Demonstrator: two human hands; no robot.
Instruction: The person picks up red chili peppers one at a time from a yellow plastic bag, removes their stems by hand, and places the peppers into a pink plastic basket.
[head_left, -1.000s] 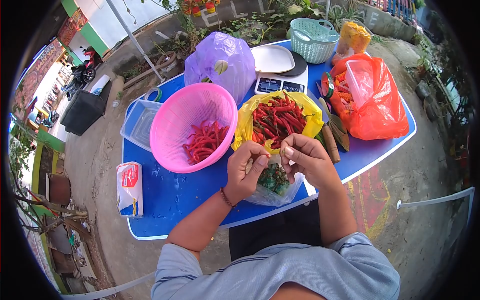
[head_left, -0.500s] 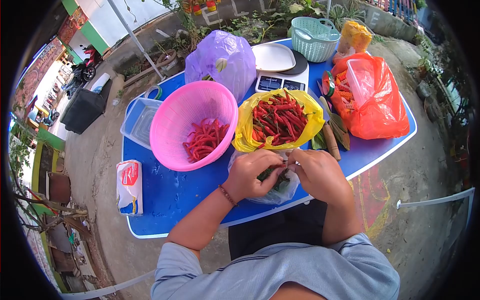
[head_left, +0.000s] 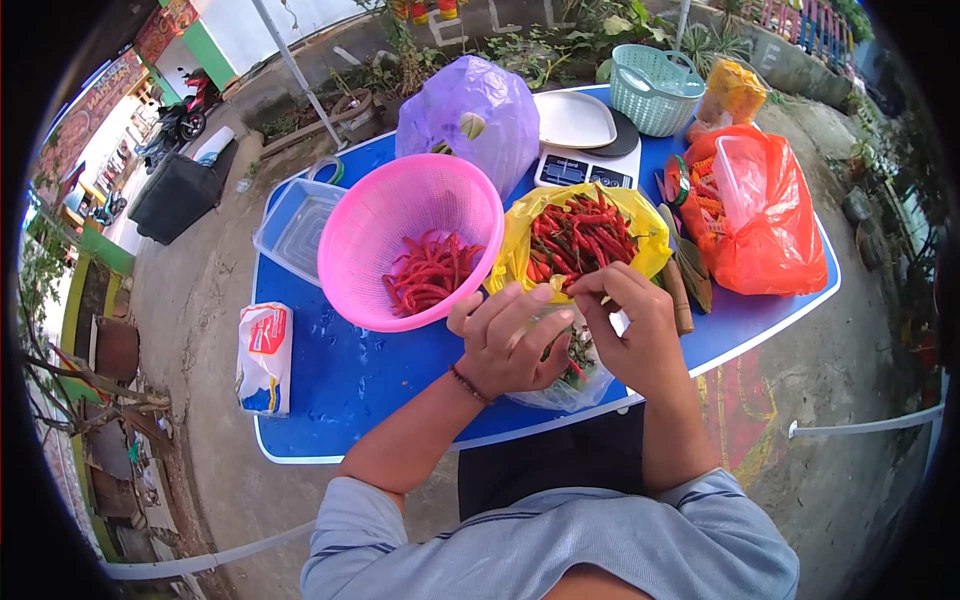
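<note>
Red chilies (head_left: 583, 238) with green stems fill a yellow bag (head_left: 652, 225) at the table's middle. Left of it, a tilted pink basket (head_left: 365, 215) holds stemless red chilies (head_left: 432, 272). A clear bag (head_left: 585, 390) with green bits and some red lies near the front edge, partly hidden by the hands. My left hand (head_left: 513, 340) is open above it, fingers spread, nothing visible in it. My right hand (head_left: 628, 325) is at the front rim of the yellow bag, its thumb and fingertips pressed together; what they hold, if anything, is too small to name.
The blue table (head_left: 340, 400) also bears a clear container (head_left: 300, 225), a white packet (head_left: 265, 358), a purple bag (head_left: 475, 115), a scale (head_left: 588, 168) with a white tray, a green basket (head_left: 655, 95), an orange bag (head_left: 775, 245), and a wooden handle (head_left: 681, 305) beside leaves.
The hands have parted. My left hand has opened and spread its fingers, and my right hand has moved up to the yellow bag's rim. The whole view has shifted slightly.
</note>
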